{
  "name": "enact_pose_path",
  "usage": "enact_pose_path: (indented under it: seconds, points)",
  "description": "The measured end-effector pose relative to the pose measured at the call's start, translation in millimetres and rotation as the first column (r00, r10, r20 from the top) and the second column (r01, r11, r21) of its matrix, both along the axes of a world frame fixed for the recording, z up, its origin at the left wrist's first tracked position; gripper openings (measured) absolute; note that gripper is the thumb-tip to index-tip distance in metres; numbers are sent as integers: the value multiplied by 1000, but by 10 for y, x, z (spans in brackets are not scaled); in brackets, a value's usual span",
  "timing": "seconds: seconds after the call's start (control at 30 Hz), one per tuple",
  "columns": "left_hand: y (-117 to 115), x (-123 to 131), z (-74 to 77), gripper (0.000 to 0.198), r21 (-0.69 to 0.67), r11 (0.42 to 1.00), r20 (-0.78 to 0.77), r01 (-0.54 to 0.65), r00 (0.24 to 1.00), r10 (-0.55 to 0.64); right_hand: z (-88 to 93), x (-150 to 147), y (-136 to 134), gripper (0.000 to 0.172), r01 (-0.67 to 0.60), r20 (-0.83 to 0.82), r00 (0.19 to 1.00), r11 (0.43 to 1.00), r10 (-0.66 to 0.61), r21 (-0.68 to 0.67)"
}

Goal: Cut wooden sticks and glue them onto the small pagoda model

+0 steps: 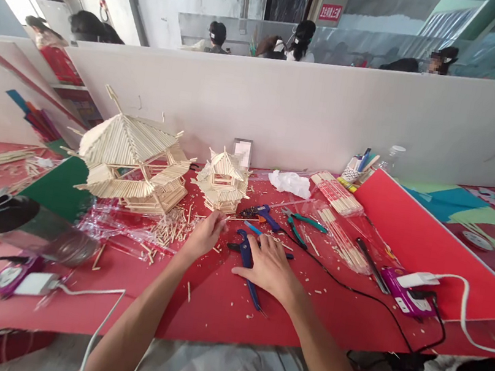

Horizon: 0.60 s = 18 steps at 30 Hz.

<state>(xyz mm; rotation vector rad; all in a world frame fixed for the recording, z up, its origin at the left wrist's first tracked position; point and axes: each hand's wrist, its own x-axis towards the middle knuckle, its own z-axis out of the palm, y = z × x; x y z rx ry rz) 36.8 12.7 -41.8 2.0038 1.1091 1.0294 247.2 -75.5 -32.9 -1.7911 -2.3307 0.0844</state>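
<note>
My left hand (205, 234) is closed in a pinch just in front of a small pavilion model (222, 183) made of thin wooden sticks. What its fingers hold, if anything, I cannot make out. My right hand (270, 266) has its fingers spread over a dark blue hand tool (244, 250), with the thumb across one handle; it does not grip the tool. Beyond the hands lie a blue glue gun (269, 218) with an orange trigger and green-handled pliers (309, 222). A larger stick pavilion (129, 149) stands to the left.
Cut stick pieces (176, 224) litter the red table (208, 322). Bundled sticks (344, 240) lie in plastic at right, before a slanted red board (441, 258). A clear jug (58, 238) and power strips (408, 293) with cables flank me. A white partition (305, 113) stands behind.
</note>
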Motion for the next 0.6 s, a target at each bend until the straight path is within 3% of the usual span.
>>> enact_pose_path:
  seconds: [0.07,0.3,0.47,0.6]
  points:
    - [0,3,-6,18,-14,1000,10,5,1000,-4,-28,-52,-37,85,33,23,999,999,-32,-30]
    - [9,19,56,17,-41,999,65,29,998,-27,82,148,0,49,-12,-50,999,998,9,-57]
    - [2,32,88,31,-106,989,199,99,977,-76,231,437,68,44,-96,-246,965,995,89,-18]
    - [-19,50,101,33,-174,968,316,181,941,-120,316,498,137,44,-160,-314,938,987,150,-6]
